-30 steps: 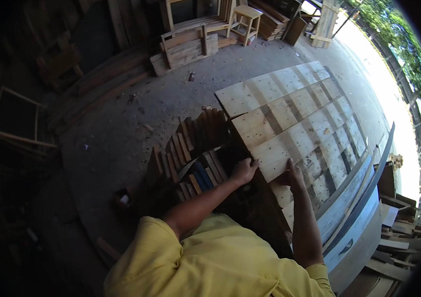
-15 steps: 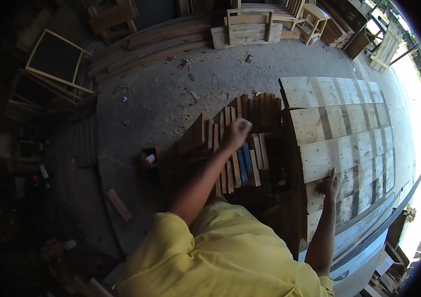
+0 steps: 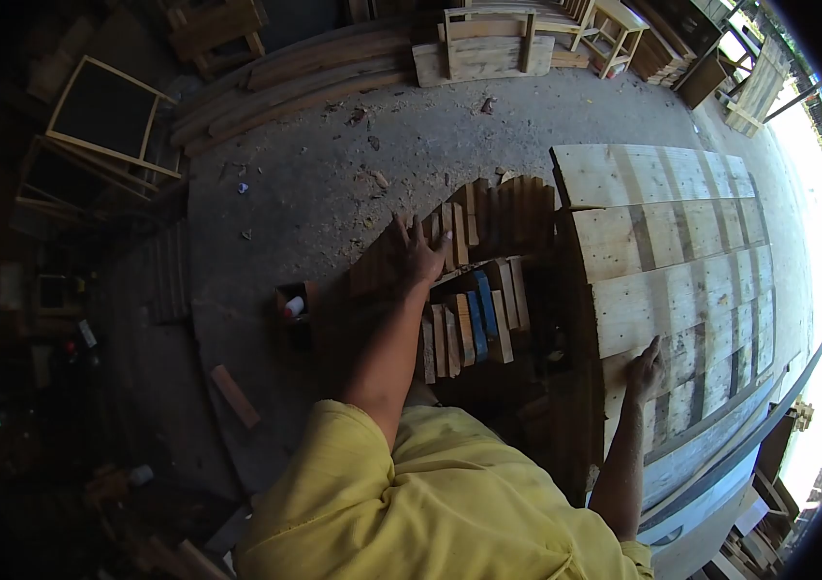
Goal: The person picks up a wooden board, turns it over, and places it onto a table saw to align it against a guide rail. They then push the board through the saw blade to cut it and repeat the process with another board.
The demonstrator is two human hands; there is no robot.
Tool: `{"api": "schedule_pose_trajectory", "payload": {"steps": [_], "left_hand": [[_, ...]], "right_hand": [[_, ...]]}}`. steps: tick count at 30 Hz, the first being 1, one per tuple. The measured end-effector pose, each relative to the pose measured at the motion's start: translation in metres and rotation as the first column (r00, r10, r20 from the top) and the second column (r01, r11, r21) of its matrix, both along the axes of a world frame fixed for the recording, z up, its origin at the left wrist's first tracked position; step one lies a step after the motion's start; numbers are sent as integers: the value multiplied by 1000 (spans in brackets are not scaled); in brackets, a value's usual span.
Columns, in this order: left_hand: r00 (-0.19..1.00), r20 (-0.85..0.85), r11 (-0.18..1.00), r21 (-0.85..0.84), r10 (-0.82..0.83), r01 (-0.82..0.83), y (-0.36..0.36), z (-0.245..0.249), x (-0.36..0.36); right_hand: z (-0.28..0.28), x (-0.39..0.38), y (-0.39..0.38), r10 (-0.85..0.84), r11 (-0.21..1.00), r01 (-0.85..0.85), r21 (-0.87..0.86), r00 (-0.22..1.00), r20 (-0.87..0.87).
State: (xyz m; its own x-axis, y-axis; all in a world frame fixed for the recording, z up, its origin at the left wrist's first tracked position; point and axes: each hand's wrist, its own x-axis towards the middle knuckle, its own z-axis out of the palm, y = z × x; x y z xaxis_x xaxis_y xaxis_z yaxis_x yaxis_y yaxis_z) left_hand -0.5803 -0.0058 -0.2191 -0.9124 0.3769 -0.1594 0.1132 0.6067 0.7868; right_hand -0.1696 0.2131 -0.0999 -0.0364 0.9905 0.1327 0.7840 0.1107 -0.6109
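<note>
My left hand reaches over a back row of upright wooden pieces, its fingers spread, the fingertips right at the tops of the pieces. Nearer my body stands a second row of short wooden pieces, two of them painted blue. To the right, my right hand rests on a bench top of pale planks. One finger of it points forward and the others are partly bent, with nothing visible in them.
Framed dark panels lean at the left. Long boards lie along the back, near a wooden stool. Wood scraps litter the concrete floor. A small box with a white item sits left of the pieces.
My left hand has moved left and slightly back towards me, from a closed shape to spread fingers over the back row. My right hand stays on the planks, its fingers a little more bent.
</note>
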Motion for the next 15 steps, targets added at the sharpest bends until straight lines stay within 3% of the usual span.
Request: {"api": "schedule_pose_trajectory", "payload": {"steps": [4, 6, 7, 9, 10, 15], "left_hand": [[1000, 23, 999, -39, 12, -11, -2, 4, -4], [996, -91, 958, -284, -2, -24, -10, 1, -9], [996, -87, 958, -284, 11, -35, -18, 10, -10], [993, -113, 950, -313, -14, -23, -41, 26, -17], [988, -156, 962, -269, 0, -42, -54, 26, -22], [991, -114, 952, -288, 69, -99, -136, 25, -72]], "right_hand": [[8, -2, -6, -26, 994, 14, -110, 994, -103], [0, 10, -2, -18, 994, -16, -112, 956, -294], [8, 4, -7, -5, 993, -29, -112, 957, -290], [25, -7, -23, -66, 994, 22, -104, 893, -446], [30, -7, -26, 26, 1000, -27, 2, 920, -391], [82, -56, -51, 258, 966, -215, 145, 863, -434]]}}
